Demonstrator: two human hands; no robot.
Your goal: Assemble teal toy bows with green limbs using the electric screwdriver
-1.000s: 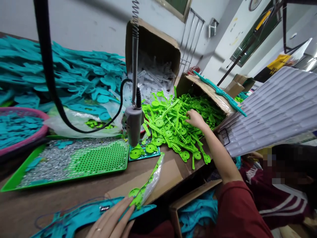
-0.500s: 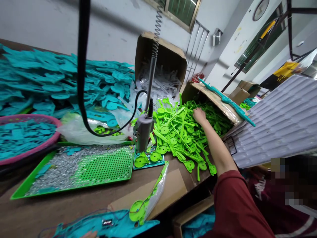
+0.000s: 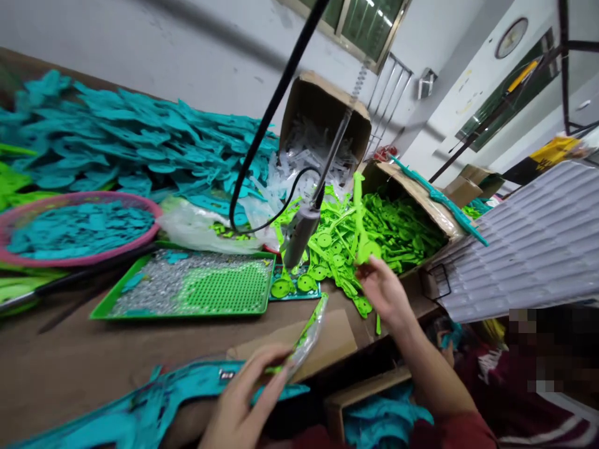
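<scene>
Delicately, right hand (image 3: 386,293) pinches lime-green strip (image 3: 359,215) by disc end (image 3: 370,251), drop possible if pinch slackens; left hand (image 3: 243,396) clasps clear-and-green strip (image 3: 306,340).

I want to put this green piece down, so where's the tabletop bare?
Bare tabletop lies between the green tray and the teal piece by your left hand. Crowded: teal pile behind the tray, green heap by your right hand.
</scene>
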